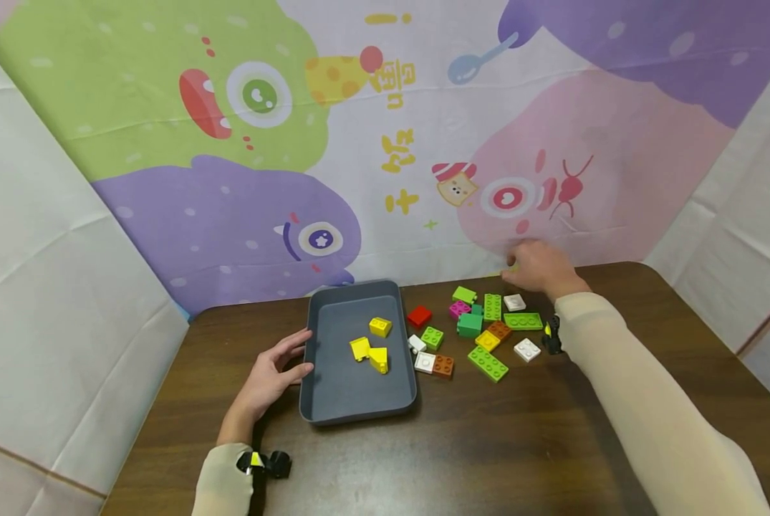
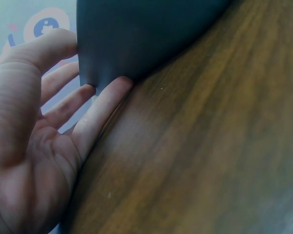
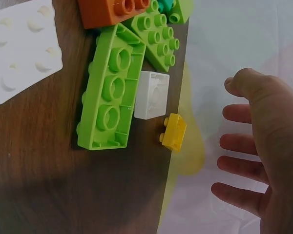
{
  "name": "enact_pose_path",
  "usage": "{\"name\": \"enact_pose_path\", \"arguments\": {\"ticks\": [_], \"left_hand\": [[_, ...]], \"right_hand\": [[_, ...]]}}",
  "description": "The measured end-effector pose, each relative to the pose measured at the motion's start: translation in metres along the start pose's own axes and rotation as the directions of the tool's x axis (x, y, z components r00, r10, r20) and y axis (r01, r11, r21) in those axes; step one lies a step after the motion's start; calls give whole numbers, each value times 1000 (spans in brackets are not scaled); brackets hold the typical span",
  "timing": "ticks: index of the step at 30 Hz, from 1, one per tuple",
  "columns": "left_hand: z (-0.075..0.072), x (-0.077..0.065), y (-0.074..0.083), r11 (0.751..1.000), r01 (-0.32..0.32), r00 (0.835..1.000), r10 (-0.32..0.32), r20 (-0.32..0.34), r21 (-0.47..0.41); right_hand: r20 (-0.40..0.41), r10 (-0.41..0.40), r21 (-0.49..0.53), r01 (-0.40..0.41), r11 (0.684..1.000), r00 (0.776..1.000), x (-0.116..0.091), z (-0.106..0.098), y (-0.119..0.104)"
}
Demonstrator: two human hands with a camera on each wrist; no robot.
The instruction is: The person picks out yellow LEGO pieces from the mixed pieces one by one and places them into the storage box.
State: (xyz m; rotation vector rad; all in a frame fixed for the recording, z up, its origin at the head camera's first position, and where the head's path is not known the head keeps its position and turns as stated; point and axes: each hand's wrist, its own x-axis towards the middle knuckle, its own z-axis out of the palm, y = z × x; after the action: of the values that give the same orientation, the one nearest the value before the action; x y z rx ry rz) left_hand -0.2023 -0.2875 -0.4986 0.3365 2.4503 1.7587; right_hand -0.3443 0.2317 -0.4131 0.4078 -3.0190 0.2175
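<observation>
Tray: dark grey tray (image 1: 352,407), flat on the tabletop (image 1: 481,451), to the left of the loose bricks.
Tray contents: three yellow bricks; one (image 1: 380,327) toward the back right, the other two (image 1: 359,349) (image 1: 379,360) close together near the middle.
Left hand: the left hand (image 1: 270,376) is at the tray's left side; fingers (image 2: 102,107) extended against the outer wall, not clenched.
Right hand: the right hand (image 1: 541,269) is above the back edge of the tabletop; fingers (image 3: 239,143) released, spread apart, holding nothing.
Item nearest right hand: small yellow brick (image 3: 175,132), at the tabletop's back edge, apart from the fingers; not clearly discernible in the head view.
Beside that item: small white brick (image 3: 152,95) near it; long green brick (image 3: 111,92) just past the white one, hollow underside showing.
Behind: printed cloth (image 1: 410,251) hanging along the back edge, close to the right hand.
Between right hand and tray: scattered bricks, including dark green (image 1: 469,325), magenta (image 1: 460,309) and light green (image 1: 492,307).
Against tray's right side: red brick (image 1: 420,316) and white brick (image 1: 425,362) close by; contact cannot be determined. Brown brick (image 1: 443,366) adjoins the latter.
</observation>
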Motion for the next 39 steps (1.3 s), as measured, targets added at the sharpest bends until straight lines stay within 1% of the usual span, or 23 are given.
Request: {"name": "enact_pose_path", "arguments": {"ticks": [7, 12, 21, 27, 39], "left_hand": [[0, 0, -2, 1000, -29, 1000, 29, -1, -2], [1, -1, 0, 999, -38, 999, 38, -4, -1], [1, -2, 1, 999, -46, 999, 46, -3, -7], [1, -1, -2, 998, -50, 999, 50, 5, -32], [0, 0, -2, 999, -44, 999, 44, 0, -29]], "right_hand": [[-22, 15, 13, -15, 1000, 1000, 1, 4, 3], [-34, 10, 23, -9, 1000, 999, -2, 9, 4], [-4, 28, 52, -28, 998, 1000, -2, 24, 7], [17, 31, 64, -32, 997, 999, -3, 29, 8], [77, 63, 107, -71, 992, 995, -5, 39, 6]]}}
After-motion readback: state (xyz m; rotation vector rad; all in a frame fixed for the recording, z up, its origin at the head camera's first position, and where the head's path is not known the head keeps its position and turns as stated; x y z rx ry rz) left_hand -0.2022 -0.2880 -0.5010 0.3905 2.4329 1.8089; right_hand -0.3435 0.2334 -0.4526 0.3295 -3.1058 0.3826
